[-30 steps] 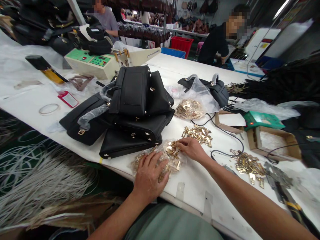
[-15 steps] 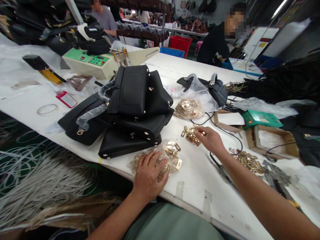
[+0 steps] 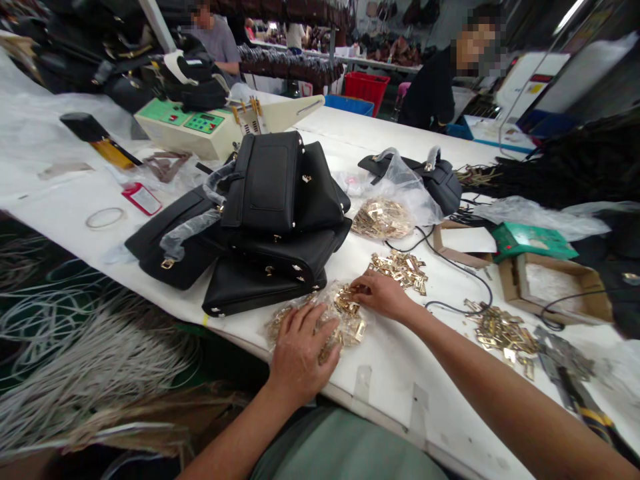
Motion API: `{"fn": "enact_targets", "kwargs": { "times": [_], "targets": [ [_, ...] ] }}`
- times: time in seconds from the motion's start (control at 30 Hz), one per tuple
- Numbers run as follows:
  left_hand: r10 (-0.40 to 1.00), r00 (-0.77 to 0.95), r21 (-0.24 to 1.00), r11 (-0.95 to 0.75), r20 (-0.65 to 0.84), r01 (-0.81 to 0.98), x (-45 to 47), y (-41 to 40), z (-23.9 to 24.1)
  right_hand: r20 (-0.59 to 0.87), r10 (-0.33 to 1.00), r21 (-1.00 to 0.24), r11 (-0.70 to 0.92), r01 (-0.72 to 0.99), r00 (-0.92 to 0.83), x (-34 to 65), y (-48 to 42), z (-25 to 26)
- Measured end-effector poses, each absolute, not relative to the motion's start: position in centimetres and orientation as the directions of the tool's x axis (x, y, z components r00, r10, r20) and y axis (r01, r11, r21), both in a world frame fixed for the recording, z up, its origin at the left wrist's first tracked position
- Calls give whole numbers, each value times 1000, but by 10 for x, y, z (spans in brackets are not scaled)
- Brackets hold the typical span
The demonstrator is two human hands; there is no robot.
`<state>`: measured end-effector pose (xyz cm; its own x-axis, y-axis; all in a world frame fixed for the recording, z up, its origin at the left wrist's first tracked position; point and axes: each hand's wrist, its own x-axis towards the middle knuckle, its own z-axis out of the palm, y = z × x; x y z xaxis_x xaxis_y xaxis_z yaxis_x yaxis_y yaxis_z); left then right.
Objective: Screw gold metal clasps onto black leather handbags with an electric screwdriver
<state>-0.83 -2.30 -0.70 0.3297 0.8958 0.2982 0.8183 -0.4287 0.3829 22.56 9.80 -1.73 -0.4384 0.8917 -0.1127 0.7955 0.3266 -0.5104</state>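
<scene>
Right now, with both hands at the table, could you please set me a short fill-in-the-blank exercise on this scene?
1. The left hand lies on a plastic bag of ____-coloured metal pieces.
2. The right hand is at that bag's ____ end, as pictured.
3. The piled handbags are ____ in colour.
4. In the background stand a red bin and a ____ bin.

Missing words: gold; right; black; blue.

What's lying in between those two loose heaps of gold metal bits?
In the head view, a black cable loops across the white tabletop between the middle heap and the right heap.
</scene>
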Motion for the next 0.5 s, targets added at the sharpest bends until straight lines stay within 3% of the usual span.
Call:
{"fn": "enact_targets", "kwargs": {
  "times": [0.17, 0.3, 0.43, 0.5],
  "targets": [
    [895, 331, 380, -430, 300, 819, -8, -23, -6, -56, 929, -608, 259, 751, -365, 237, 91, -25],
    [894, 328, 381, -430, 304, 818, -8, -23, -7, -93, 948, -655, 171, 736, -304, 250, 81, -30],
    [894, 330, 375, -430, 304, 821, -9, -23, -8, -156, 952, -639, 107, 761, -265, 267, 76, -28],
    [892, 330, 377, -433, 307, 819, -9, -23, -8, -117, 964, -577, 131, 806, -240, 278, 77, -23]
  ]
}}
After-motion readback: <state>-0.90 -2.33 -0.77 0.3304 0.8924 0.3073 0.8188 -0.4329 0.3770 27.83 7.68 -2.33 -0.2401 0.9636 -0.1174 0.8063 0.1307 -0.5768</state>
